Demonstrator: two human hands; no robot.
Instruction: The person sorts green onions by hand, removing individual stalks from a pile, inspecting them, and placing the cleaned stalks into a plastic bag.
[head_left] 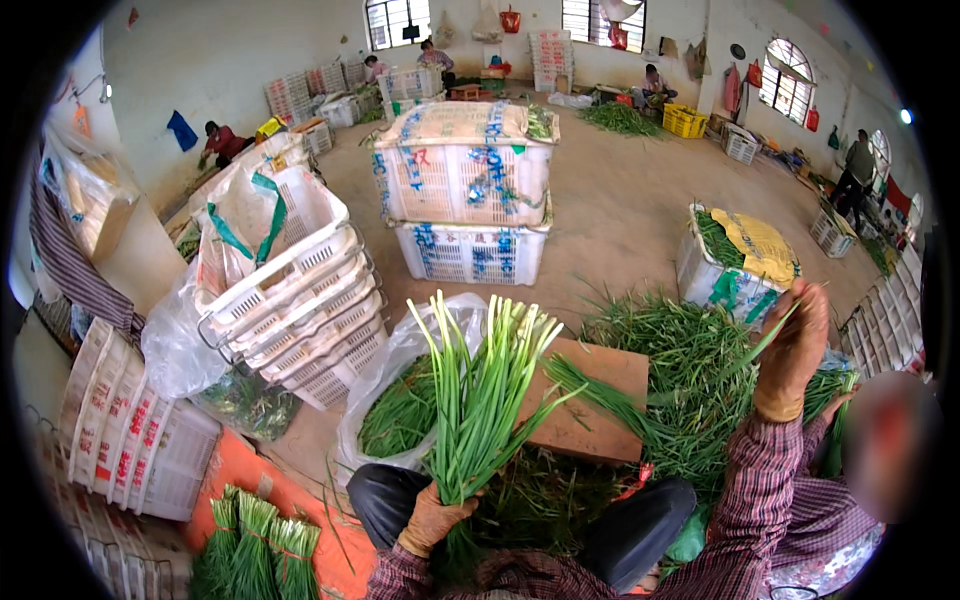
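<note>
My left hand [437, 518] is wrapped round the lower part of a bunch of garlic chives [482, 400]. The bunch stands upright between my knees, pale stem ends upward and green leaves down. My right hand [797, 355] is raised to the right, with its fingers pinched on a long green chive leaf [757, 350]. Below that hand lies a large heap of loose chives [690, 375]. A few chives rest across a brown board [590, 410] in front of me. Tied chive bundles [258, 535] lie on an orange sheet at my left.
A clear plastic bag [352, 425] of greens lies ahead. Stacked white crates [305, 310] stand left, and two filled crates [470, 180] ahead. A filled crate with a yellow sack [757, 245] is at the right. A co-worker [835, 510] sits close on my right; others work farther back.
</note>
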